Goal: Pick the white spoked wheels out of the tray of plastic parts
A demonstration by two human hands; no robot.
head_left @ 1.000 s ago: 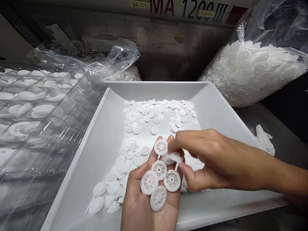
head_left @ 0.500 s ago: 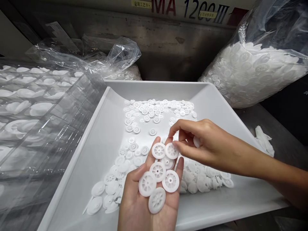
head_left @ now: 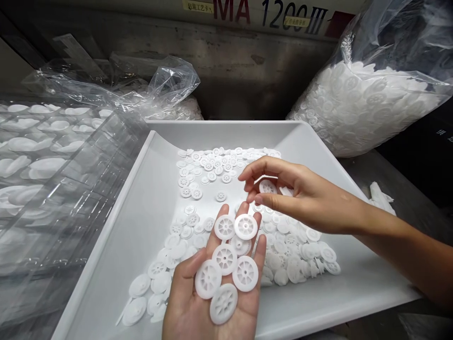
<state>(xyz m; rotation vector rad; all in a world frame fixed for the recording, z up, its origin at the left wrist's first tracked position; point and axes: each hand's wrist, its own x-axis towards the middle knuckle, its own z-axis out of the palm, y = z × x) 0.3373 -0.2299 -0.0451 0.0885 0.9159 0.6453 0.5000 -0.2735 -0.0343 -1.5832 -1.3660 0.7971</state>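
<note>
Fingers: right hand (head_left: 304, 198) half closed, thumb and fingers pinching a wheel (head_left: 268, 187); left hand (head_left: 187, 302) open, palm up, fingers spread.
Left palm: about seven white plastic wheels (head_left: 224, 259), some overlapping.
Below: white tray (head_left: 106, 226) under both hands, loose wheels scattered across it, partly hidden by the hands.
Upper right: bag of wheels (head_left: 354, 104).
Upper left: crumpled plastic bag (head_left: 170, 85).
Left: clear plastic trays (head_left: 53, 189).
Right of tray: white cloth (head_left: 380, 198).

Seven plastic wheels (head_left: 224, 259) on left palm (head_left: 187, 316)
</note>
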